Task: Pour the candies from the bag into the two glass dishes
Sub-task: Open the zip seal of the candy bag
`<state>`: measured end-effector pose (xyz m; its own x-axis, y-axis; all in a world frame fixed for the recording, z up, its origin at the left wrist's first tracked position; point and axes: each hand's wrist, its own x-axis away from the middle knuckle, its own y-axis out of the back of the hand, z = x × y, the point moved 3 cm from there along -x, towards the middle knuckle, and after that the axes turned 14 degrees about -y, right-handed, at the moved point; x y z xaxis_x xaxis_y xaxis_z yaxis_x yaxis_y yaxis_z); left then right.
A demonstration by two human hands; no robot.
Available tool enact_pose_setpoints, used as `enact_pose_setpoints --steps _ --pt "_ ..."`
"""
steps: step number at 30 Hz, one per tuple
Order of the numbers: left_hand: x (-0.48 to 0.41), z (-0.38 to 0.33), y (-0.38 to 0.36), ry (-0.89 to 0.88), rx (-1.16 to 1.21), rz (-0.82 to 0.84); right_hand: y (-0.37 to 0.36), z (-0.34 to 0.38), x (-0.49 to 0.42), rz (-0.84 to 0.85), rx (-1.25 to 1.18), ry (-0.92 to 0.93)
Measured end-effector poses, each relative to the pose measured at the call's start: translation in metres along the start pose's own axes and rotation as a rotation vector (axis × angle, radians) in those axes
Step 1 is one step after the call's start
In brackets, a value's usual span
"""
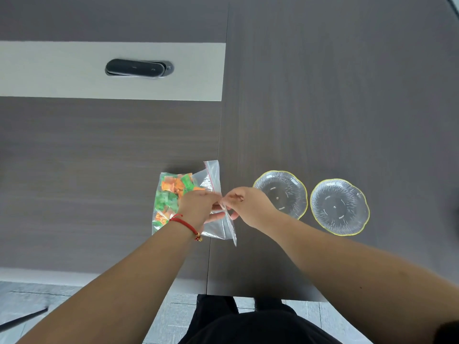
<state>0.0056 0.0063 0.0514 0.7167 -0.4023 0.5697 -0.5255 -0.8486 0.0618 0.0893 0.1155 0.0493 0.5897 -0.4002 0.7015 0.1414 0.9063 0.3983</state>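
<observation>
A clear zip bag (213, 180) with a red seal line lies on the dark table, with orange and green wrapped candies (171, 192) bunched in its left end. My left hand (198, 207), a red cord on its wrist, pinches one side of the bag's mouth. My right hand (248, 207) pinches the other side, the two hands almost touching. To the right stand two glass dishes with gold rims, both without candies: the nearer dish (282, 192) is just beyond my right hand, the farther dish (339, 206) beside it.
A dark oval device (139, 68) sits in a pale strip (49, 70) of the table at the far left. A seam (218, 145) runs down the table by the bag. The table's front edge (248, 295) is close to my body.
</observation>
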Motion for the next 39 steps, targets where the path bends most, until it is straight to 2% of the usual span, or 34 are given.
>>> enact_pose_setpoints --steps 5,10,15,18,22,26,30,36,39 --pt "-0.002 0.006 0.003 -0.055 -0.083 -0.044 0.004 0.007 0.001 0.018 -0.119 -0.003" --pt "0.002 0.003 0.006 -0.218 -0.300 -0.015 0.000 0.010 0.003 0.098 -0.243 -0.057" --pt "0.006 0.002 0.008 -0.274 -0.459 0.023 -0.001 0.012 0.006 0.168 -0.263 -0.088" --pt "0.005 0.003 0.012 -0.243 -0.391 0.117 0.002 0.013 0.009 0.223 -0.255 -0.117" --pt "0.009 0.002 0.015 -0.163 -0.165 0.216 0.008 0.013 0.013 0.296 -0.267 -0.113" --pt "0.013 0.003 0.014 -0.120 -0.024 0.271 0.011 0.013 0.015 0.235 -0.207 -0.052" --pt "0.009 0.005 0.015 -0.200 -0.075 0.235 0.007 0.011 0.012 0.233 -0.274 -0.050" --pt "0.009 0.004 0.016 -0.230 -0.133 0.184 0.004 0.009 0.009 0.207 -0.296 -0.080" --pt "0.012 0.000 0.015 -0.299 -0.273 0.140 0.003 0.011 0.009 0.172 -0.306 -0.054"
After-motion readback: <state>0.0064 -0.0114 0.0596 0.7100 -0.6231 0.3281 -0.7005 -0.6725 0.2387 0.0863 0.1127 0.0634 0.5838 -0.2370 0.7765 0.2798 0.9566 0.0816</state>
